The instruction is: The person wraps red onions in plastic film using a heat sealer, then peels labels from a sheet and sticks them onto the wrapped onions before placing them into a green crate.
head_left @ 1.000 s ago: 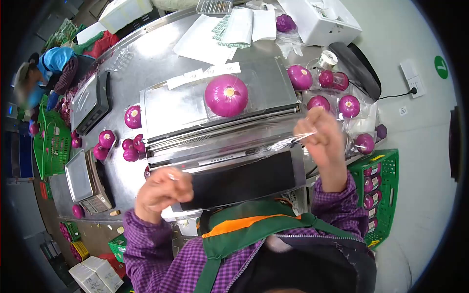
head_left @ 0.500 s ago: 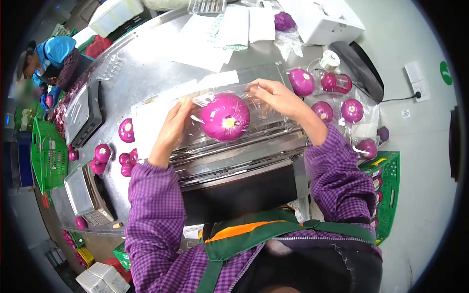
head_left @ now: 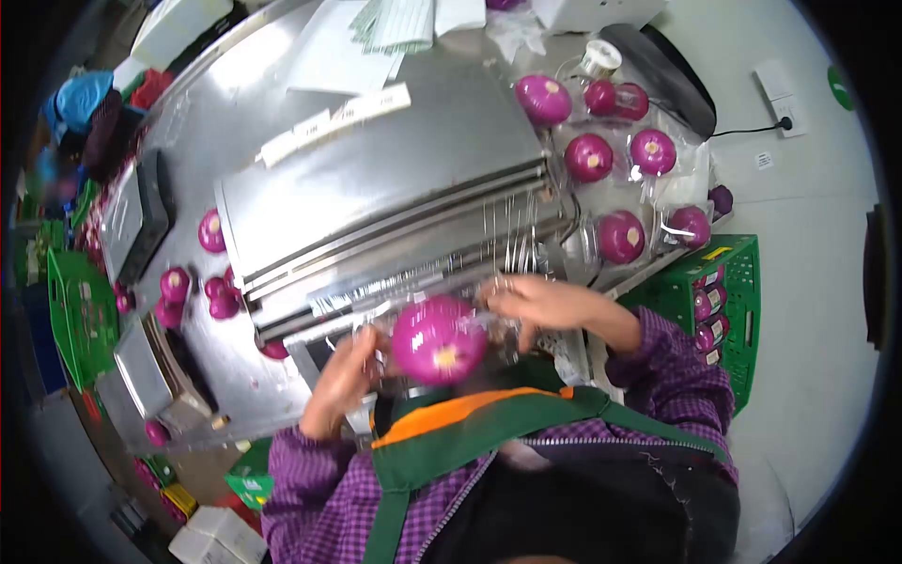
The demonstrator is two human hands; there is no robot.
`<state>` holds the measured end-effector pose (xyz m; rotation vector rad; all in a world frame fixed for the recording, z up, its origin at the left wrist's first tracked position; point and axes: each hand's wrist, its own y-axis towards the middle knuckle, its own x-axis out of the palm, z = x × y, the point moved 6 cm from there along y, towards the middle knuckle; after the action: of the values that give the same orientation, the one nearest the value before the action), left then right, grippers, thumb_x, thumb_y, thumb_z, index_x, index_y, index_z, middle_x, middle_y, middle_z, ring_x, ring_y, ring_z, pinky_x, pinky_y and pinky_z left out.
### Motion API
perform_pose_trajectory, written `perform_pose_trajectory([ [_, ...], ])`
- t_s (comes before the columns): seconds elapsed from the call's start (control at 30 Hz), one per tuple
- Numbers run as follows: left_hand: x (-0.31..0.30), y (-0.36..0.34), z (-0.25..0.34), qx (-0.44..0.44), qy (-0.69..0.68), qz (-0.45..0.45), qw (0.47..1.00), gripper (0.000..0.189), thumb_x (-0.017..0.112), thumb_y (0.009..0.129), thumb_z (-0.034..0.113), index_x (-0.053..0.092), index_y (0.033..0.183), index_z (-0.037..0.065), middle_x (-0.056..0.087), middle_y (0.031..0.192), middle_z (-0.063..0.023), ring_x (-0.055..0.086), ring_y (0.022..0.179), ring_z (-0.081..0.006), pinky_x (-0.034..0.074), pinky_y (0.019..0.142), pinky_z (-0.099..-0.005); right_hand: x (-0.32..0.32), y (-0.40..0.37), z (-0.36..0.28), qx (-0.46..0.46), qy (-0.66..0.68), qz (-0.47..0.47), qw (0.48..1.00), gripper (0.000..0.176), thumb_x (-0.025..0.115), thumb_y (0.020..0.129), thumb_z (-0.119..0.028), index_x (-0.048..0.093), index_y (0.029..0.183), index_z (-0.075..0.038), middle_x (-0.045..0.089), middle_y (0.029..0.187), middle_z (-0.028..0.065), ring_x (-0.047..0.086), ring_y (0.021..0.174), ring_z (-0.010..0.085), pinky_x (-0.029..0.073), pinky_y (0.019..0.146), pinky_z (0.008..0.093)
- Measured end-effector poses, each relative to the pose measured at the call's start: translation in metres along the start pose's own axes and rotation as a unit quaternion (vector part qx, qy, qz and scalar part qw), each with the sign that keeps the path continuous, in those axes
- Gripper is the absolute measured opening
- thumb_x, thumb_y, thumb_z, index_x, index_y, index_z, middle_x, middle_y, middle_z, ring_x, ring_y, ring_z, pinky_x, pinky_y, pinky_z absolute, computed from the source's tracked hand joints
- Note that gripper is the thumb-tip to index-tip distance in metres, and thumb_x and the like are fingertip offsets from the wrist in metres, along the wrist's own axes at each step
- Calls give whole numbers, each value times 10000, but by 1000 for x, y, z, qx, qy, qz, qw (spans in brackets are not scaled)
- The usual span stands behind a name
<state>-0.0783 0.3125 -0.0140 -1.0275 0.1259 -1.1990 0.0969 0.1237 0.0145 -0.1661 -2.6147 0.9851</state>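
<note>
A large red onion [head_left: 439, 336] with a pale root end hangs close to my apron, between my two hands. Clear plastic film [head_left: 512, 338] stretches over and around it. On the onion's left side, my left hand [head_left: 340, 383] is closed on the film, its fingertips blurred. My right hand [head_left: 554, 308] pinches the film on the other side. Just beyond lies a metal film-wrapping machine [head_left: 395, 179], with bars along its near side. The onion's underside is hidden.
Wrapped red onions [head_left: 589, 157] stand at the right by a label roll [head_left: 601, 58]. Loose onions [head_left: 174, 284] and weighing scales [head_left: 150, 367] are at the left. Green crates [head_left: 742, 320] flank the metal table. A person in blue [head_left: 80, 103] is at far left.
Both hands have drawn the onion and its film toward my body, off the wrapping machine. The camera view has shifted too, and more of the machine's top and bars shows.
</note>
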Motion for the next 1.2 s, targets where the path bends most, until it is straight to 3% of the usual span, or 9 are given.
perform_pose_trajectory([
  [0.33,-17,-16,-83,-85,-43,16,995,612,432,942,499,490,1197,-54,598,1074,-158,629,916,-225,533,775,-333,17,0,93,18,29,-37,999,482,501,951,-331,463,1145,108,605,998,159,649,824,216,555,657,297],
  [0.5,-25,-48,-83,86,44,269,958,454,453,958,446,609,852,33,531,545,3,452,433,-63,337,420,-200,25,-30,110,-55,166,189,966,233,507,955,-192,562,954,34,616,839,71,609,684,125,510,621,248],
  [0.57,-35,-38,-98,122,7,281,952,410,467,959,422,605,838,55,515,543,18,432,428,-51,314,403,-193,27,-30,115,-87,227,318,916,211,487,965,-187,574,864,-23,538,636,-19,476,531,43,398,492,193],
  [0.7,-35,-35,-86,138,-106,343,923,278,512,956,338,612,834,109,419,518,81,340,406,-16,230,362,-189,23,-35,113,-127,159,477,855,261,469,976,-224,562,814,-43,428,561,-48,362,461,18,283,419,196],
  [0.83,-54,-65,-82,152,-140,343,916,242,525,954,298,609,877,85,367,528,97,306,402,-17,235,358,-203,19,-62,112,-124,154,511,836,282,468,972,-221,571,793,-30,404,535,-59,325,456,15,245,415,203],
  [1.0,-64,-65,-142,-8,-39,369,928,220,550,939,256,610,873,55,395,535,75,343,421,-38,283,373,-217,16,-42,181,-15,49,438,897,272,514,942,-222,619,796,-18,494,550,-20,428,500,56,342,464,255],
  [1.07,-71,-33,-189,13,54,285,957,186,550,931,217,616,892,48,496,608,33,459,519,-67,393,462,-221,28,6,239,16,73,318,945,248,538,922,-222,634,869,1,601,671,41,527,603,106,439,554,282],
  [1.1,-58,-21,-183,61,139,240,959,165,555,919,189,617,901,38,540,674,11,508,596,-87,433,536,-234,39,22,228,-69,12,299,952,235,545,913,-212,634,921,6,626,762,73,558,685,122,465,618,285],
  [1.2,-22,24,-182,195,423,65,882,164,557,905,172,608,938,21,591,788,-27,566,711,-123,476,638,-260,73,66,198,-137,-69,112,982,264,565,885,-174,615,1062,15,640,996,124,594,901,154,489,783,278],
])
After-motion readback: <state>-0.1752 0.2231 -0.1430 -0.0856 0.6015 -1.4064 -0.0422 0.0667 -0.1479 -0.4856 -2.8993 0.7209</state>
